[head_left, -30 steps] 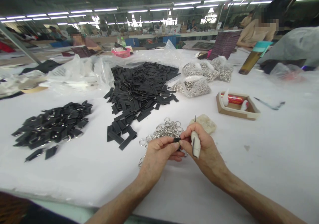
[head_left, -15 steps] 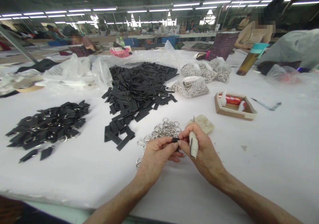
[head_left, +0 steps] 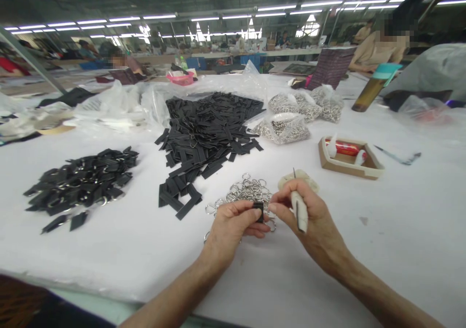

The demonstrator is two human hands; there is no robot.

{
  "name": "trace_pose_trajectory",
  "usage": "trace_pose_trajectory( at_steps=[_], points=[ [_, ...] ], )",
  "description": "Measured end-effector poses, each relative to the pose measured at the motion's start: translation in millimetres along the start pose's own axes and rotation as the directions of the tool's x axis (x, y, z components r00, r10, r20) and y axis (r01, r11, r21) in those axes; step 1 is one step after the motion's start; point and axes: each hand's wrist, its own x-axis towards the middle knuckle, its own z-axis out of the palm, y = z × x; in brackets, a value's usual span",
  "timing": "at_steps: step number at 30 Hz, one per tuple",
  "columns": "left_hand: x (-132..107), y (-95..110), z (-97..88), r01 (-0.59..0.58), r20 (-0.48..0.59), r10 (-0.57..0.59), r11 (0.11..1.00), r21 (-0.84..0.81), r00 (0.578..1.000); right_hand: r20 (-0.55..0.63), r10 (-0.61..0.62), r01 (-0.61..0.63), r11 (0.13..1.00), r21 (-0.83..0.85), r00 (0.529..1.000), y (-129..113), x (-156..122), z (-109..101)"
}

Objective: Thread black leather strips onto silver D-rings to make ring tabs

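My left hand (head_left: 229,228) pinches a folded black strip (head_left: 258,206) between thumb and fingers, above the near edge of a heap of metal rings (head_left: 249,188). Close by on its right, my right hand (head_left: 318,218) is closed around a thin-tipped tool with a pale wrapped handle (head_left: 300,212). The tool's narrow dark point sticks up over the index finger. My right thumb and fingertip come together just apart from the strip; whether anything small is between them I cannot make out. A pale flat lump (head_left: 284,180) lies partly hidden behind this hand.
Loose black strips (head_left: 214,124) form a big pile in the middle. Black pieces with rings (head_left: 80,177) are heaped at left. Bags of rings (head_left: 286,129), a cardboard tray (head_left: 353,171) with a red tube, a pen (head_left: 398,157) and a bottle (head_left: 376,87) stand right. A co-worker (head_left: 382,48) sits beyond.
My right hand has moved right, away from the black strip, with the tool still in its grip. The left hand keeps the strip, now more exposed. The whole view has shifted slightly.
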Motion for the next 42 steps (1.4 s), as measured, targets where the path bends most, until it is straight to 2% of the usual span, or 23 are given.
trace_pose_trajectory(
  at_steps=[7,9,13,16,20,26,37,42],
  points=[
    [1,2,-2.6,0.03,-0.022,-0.031,0.999,-0.04,0.999,-0.035,-0.01,0.006,0.995,-0.101,0.999,-6,11,-50],
    [2,2,-3.3,0.039,-0.027,-0.04,0.999,-0.038,0.999,-0.071,-0.006,-0.004,0.99,-0.144,0.997,-7,16,-60],
    [5,3,-5.5,0.043,-0.009,-0.043,0.999,-0.018,0.999,-0.182,0.072,-0.111,0.97,-0.214,0.981,-12,23,-69],
    [6,4,-5.8,0.067,-0.003,-0.067,0.998,-0.018,0.998,-0.258,0.118,-0.189,0.944,-0.269,0.959,-13,26,-72],
    [4,6,-4.4,0.088,-0.009,-0.088,0.995,-0.048,0.996,-0.238,0.213,-0.285,0.9,-0.331,0.948,-8,30,-70],
    [4,6,-4.8,0.092,0.003,-0.092,0.994,-0.058,0.996,-0.262,0.126,-0.229,0.883,-0.411,0.957,0,35,-65],
    [6,3,-7.5,0.099,0.051,-0.096,0.994,-0.049,0.994,-0.252,0.244,-0.334,0.84,-0.428,0.937,4,36,-63],
    [7,2,-8.4,0.09,0.068,-0.087,0.995,-0.036,0.994,-0.233,0.19,-0.272,0.876,-0.398,0.954,2,36,-68]
  ],
)
